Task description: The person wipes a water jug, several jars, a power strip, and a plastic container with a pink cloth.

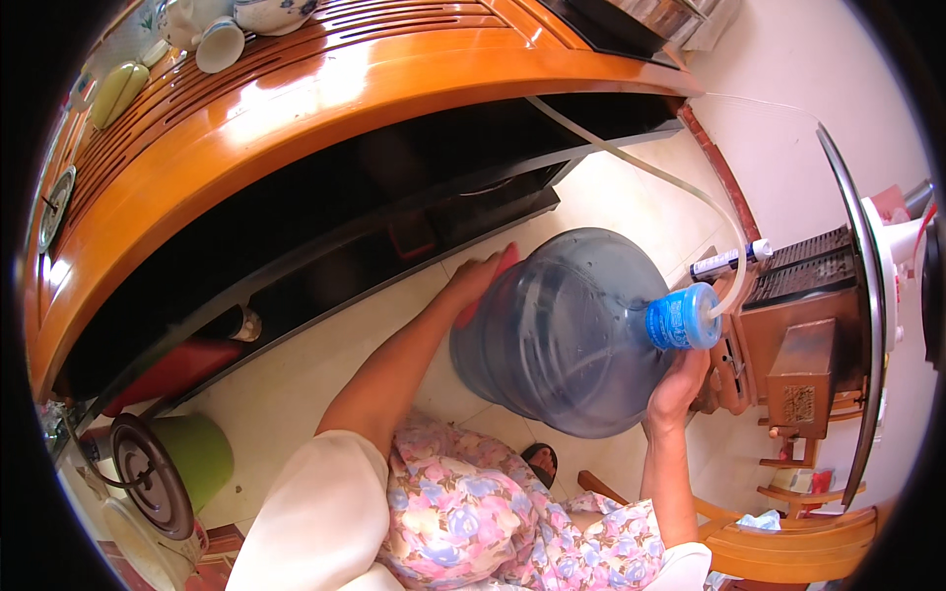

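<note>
A large blue-tinted plastic water jug (584, 325) stands tilted in front of me, its blue cap (684, 316) towards the right. A clear hose (695, 188) runs from the cap up to the wooden tea table. My left hand (480, 281) holds a red cloth (505, 270) against the jug's far left side; its fingertips are partly hidden. Under the neck, just below the cap, is my right hand (676, 388), gripping there with part of the fingers hidden behind it.
The slatted wooden tea table (295, 96) spans the top, with cups and a teapot (270, 15) on it. A green bin (192, 465) with a brown lid stands at lower left. Wooden furniture (798, 377) and a chair (805, 547) are at right. A sandalled foot (542, 462) shows below the jug.
</note>
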Demonstrator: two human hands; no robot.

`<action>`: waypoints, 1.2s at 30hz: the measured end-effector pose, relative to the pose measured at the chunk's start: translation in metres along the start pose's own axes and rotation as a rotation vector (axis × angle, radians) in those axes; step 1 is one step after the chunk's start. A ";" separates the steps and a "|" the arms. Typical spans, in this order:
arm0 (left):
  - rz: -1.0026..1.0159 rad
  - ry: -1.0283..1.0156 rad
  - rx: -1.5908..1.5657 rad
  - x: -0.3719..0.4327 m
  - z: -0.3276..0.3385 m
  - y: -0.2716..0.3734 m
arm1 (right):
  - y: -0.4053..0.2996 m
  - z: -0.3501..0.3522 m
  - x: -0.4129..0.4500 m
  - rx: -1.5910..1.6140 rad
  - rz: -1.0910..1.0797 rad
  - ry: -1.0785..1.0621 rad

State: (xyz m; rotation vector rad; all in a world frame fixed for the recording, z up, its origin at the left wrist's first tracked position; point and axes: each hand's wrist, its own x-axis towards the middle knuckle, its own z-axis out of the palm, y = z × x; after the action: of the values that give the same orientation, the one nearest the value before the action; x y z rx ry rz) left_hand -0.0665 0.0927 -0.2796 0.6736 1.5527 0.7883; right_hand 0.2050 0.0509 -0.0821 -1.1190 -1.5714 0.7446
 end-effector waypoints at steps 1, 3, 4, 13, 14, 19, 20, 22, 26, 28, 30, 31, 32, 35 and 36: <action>-0.003 -0.013 0.014 -0.010 0.005 -0.013 | -0.004 0.000 0.000 0.015 0.012 0.008; -0.029 -0.002 -0.316 -0.047 0.019 -0.043 | -0.004 -0.003 0.000 0.028 0.040 0.041; -0.032 0.004 -0.307 -0.054 0.024 -0.059 | -0.005 0.000 0.003 -0.002 0.013 0.015; -0.408 0.009 -1.084 -0.148 0.065 -0.049 | -0.005 0.006 0.013 -0.086 -0.057 -0.069; -0.394 -0.092 -1.067 -0.158 0.062 -0.040 | -0.002 0.004 0.014 -0.079 -0.090 -0.072; -0.380 -0.280 -1.070 -0.179 0.036 -0.014 | 0.002 0.009 0.013 -0.032 -0.031 -0.002; -0.292 -0.322 -1.003 -0.184 0.029 -0.003 | 0.001 0.011 0.012 0.000 -0.024 -0.002; -0.206 -0.369 -0.921 -0.200 0.018 0.032 | -0.005 0.011 0.011 0.023 -0.005 0.027; -0.033 -0.272 -0.620 -0.229 -0.010 0.076 | -0.001 -0.004 0.005 0.091 0.026 0.060; 0.157 -0.307 -0.407 -0.259 -0.022 0.098 | 0.006 -0.020 -0.007 0.530 0.158 0.060; 0.342 -0.358 -0.313 -0.287 -0.022 0.119 | 0.005 -0.041 -0.034 0.683 0.211 0.061; 0.336 -0.374 -0.306 -0.294 -0.014 0.126 | 0.002 -0.051 -0.049 0.830 0.260 0.052; 0.455 -0.387 -0.180 -0.300 0.002 0.134 | -0.003 -0.054 -0.063 0.837 0.266 0.048; 0.781 -0.371 0.223 -0.315 0.055 0.145 | -0.034 -0.042 -0.093 0.887 0.310 -0.111; 0.896 -0.375 0.397 -0.308 0.070 0.138 | -0.043 -0.030 -0.101 0.892 0.314 -0.103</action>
State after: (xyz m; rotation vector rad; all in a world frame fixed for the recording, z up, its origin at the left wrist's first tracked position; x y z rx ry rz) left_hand 0.0387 -0.0601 0.0109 1.7688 1.0267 0.9203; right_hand 0.2261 -0.0606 -0.0740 -0.6486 -0.9433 1.5364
